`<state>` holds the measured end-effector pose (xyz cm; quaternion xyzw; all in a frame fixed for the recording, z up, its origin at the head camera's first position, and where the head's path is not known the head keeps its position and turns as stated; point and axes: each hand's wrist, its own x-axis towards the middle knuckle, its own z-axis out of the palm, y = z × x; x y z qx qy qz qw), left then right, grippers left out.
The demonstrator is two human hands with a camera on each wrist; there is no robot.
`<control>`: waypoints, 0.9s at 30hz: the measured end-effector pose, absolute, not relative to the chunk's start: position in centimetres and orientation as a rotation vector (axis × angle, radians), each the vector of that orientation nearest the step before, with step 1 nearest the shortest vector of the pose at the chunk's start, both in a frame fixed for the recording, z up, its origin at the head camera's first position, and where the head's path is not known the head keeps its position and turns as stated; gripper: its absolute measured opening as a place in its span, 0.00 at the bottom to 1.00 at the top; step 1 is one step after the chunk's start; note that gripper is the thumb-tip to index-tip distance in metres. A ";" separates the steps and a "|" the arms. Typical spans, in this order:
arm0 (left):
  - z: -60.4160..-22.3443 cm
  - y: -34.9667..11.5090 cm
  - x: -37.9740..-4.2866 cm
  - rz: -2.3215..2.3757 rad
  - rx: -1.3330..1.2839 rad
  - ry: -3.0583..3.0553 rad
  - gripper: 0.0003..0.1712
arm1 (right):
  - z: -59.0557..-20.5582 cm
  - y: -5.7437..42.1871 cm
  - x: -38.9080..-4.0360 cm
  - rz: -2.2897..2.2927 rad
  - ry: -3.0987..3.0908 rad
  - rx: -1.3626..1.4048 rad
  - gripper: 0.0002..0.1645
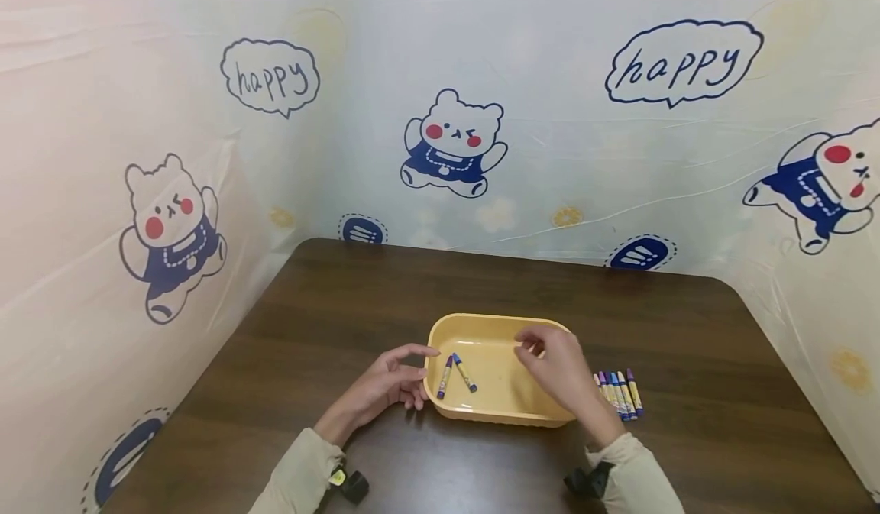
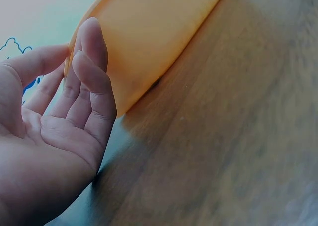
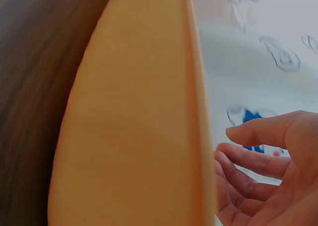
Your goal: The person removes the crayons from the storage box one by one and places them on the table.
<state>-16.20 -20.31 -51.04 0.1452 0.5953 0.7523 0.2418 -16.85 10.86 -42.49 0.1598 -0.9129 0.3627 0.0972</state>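
Observation:
A yellow plastic basin [image 1: 490, 415] stands on the table. Two crayons [image 1: 445, 377] with purple and blue ends lie inside it, toward its left end. My left hand [image 1: 385, 386] is at the basin's left end, its fingertips touching the rim and outer wall, fingers loosely bent. Over the right part of the basin is my right hand [image 1: 555, 365], thumb and fingers bent with a gap between them. The right wrist view shows nothing between those fingertips. Several more crayons [image 1: 624, 396] lie side by side right of the basin, partly hidden by the right wrist.
The dark wooden table [image 1: 357, 292] extends around the basin. Pale sheets [image 1: 550, 155] with printed bears and lettering hang at the back and both sides. A small dark device is strapped at each wrist.

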 end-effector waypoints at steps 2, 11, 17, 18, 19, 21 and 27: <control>-51.1 -20.2 -16.2 2.059 0.395 1.621 0.25 | -42.8 9.4 -17.2 1.101 -2.721 0.508 0.06; -51.1 -20.0 -16.2 2.063 0.389 1.612 0.27 | -45.7 4.2 -18.4 1.051 -2.940 0.585 0.10; -51.0 -19.9 -16.2 2.059 0.397 1.615 0.26 | -47.2 2.9 -18.2 0.935 -3.030 0.530 0.08; -51.1 -20.0 -16.1 2.060 0.399 1.615 0.26 | -47.3 2.8 -18.1 0.941 -3.024 0.524 0.08; -51.1 -20.1 -16.1 2.063 0.397 1.614 0.26 | -47.4 2.8 -18.1 0.946 -3.016 0.521 0.07; -51.2 -20.2 -16.0 2.067 0.392 1.611 0.25 | -47.5 2.7 -17.9 0.961 -3.012 0.503 0.07; -51.4 -20.3 -16.3 2.069 0.400 1.612 0.24 | -47.6 2.7 -17.9 0.965 -3.006 0.446 0.09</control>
